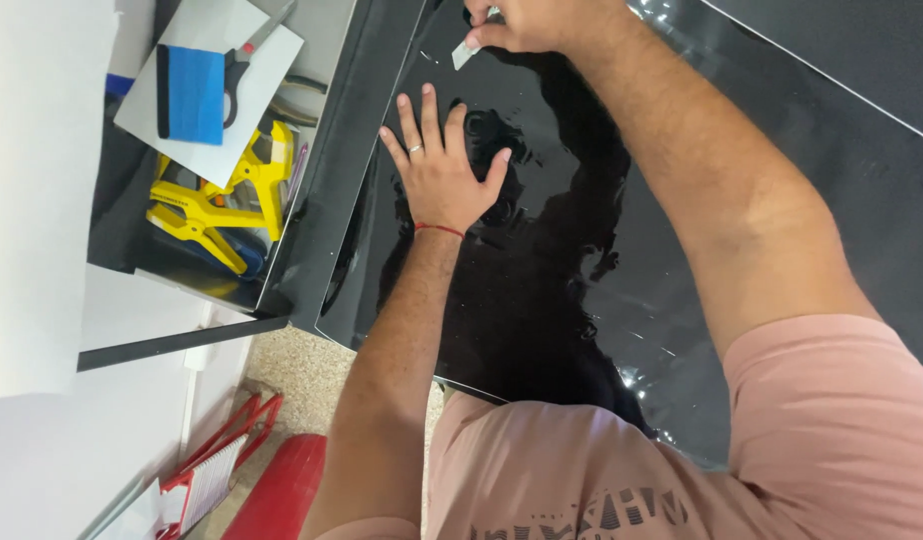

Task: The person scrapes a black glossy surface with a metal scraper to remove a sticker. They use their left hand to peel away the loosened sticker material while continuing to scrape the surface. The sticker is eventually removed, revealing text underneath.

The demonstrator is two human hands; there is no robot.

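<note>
A glossy black sheet (pixel 582 250) lies flat across the work surface and mirrors my arms. My left hand (pixel 442 165) rests palm down on it with the fingers spread; a ring is on one finger and a red thread circles the wrist. My right hand (pixel 527 22) is at the top edge of the view, fingers pinched on a small white tab (pixel 466 52) that touches the black sheet. Part of that hand is cut off by the frame.
To the left an open tray (pixel 132 255) holds a blue squeegee (pixel 192 93) on a white card, scissors (pixel 244 62) and yellow clamps (pixel 222 205). A white panel (pixel 37 180) fills the far left. Red objects (pixel 272 490) lie on the speckled floor below.
</note>
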